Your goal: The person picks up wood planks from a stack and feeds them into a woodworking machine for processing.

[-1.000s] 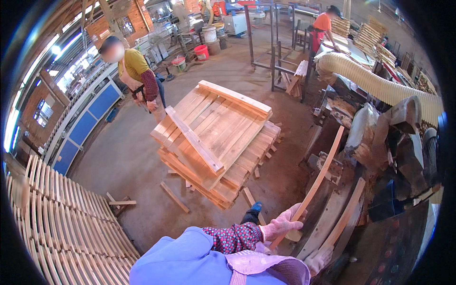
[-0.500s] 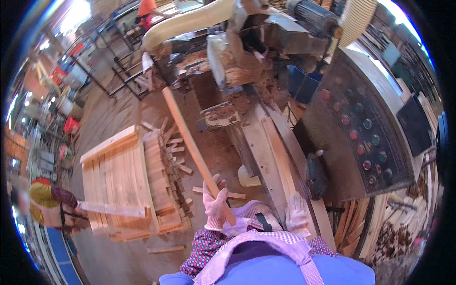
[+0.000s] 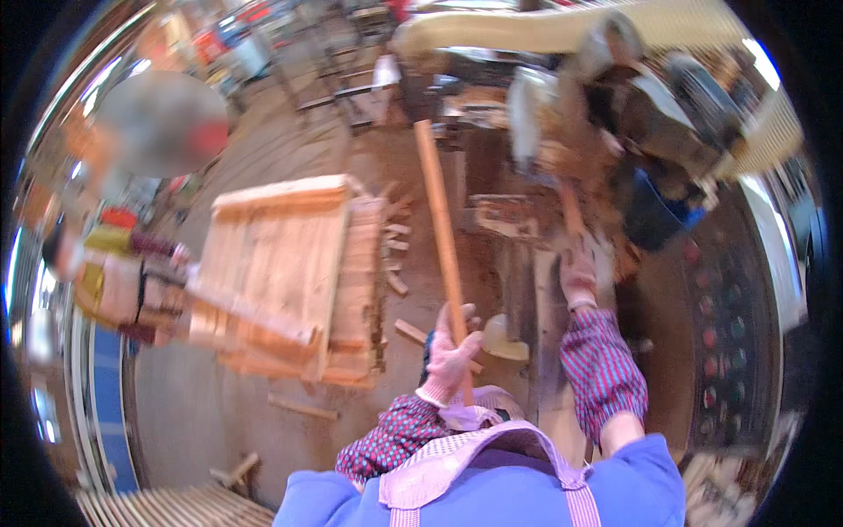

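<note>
Wooden slat point(image 3: 441, 220) in left hand point(image 3: 450, 354); sawdust-strewn workshop floor point(image 3: 211, 413).

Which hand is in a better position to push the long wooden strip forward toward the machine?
Probably the left hand: it already grips the long wooden strip, which points toward the machine. The right hand is off the strip, on the machine bed.

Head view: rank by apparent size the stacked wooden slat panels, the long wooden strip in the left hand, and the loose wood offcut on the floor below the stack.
1. Stack of pale wooden slat panels
2. Long narrow wooden strip, gripped by the gloved left hand
3. Short loose wood offcut

The strip is nearer the camera, but the order looks clear.
</note>
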